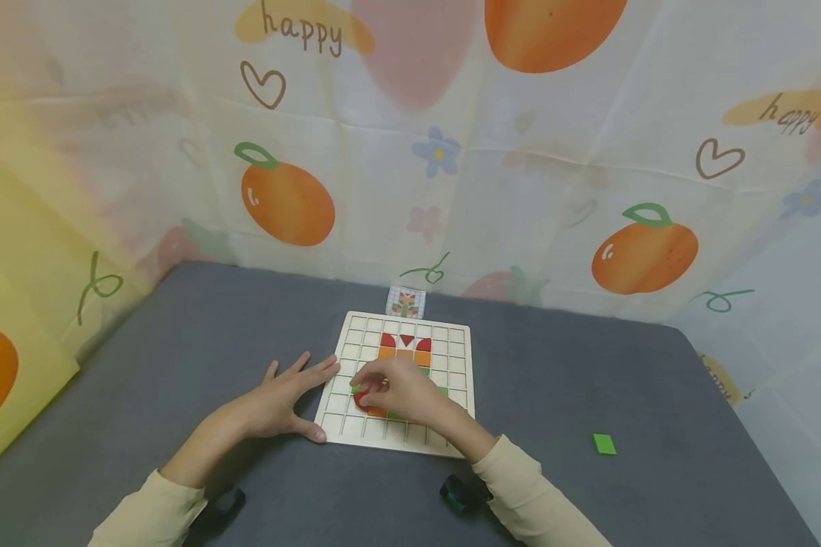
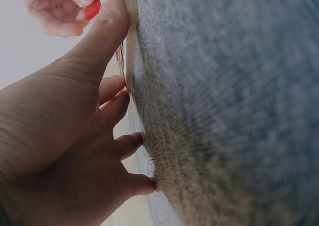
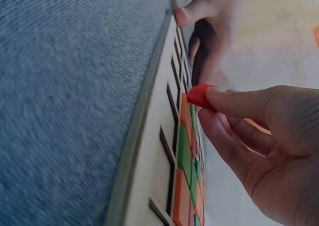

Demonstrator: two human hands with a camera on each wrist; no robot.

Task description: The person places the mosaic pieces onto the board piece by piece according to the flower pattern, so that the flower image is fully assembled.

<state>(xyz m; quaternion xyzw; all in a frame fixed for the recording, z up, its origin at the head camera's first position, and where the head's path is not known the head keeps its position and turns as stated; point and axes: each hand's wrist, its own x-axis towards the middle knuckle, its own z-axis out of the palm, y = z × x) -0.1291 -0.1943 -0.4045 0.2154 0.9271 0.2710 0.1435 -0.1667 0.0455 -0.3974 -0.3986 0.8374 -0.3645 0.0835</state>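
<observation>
A square wooden grid board lies on the grey table, its middle cells filled with red, orange and green tiles. My right hand is over the lower left of the pattern, pinching a red tile with a curved edge between thumb and fingers. In the right wrist view the red tile stands tilted just above an orange tile. My left hand rests at the board's left edge, fingers spread and fairly straight, thumb near the lower corner. Part of the pattern is hidden under my right hand.
A small pattern card lies against the board's far edge. One loose green tile is on the table to the right. Behind the table hangs a printed cloth with oranges and hearts.
</observation>
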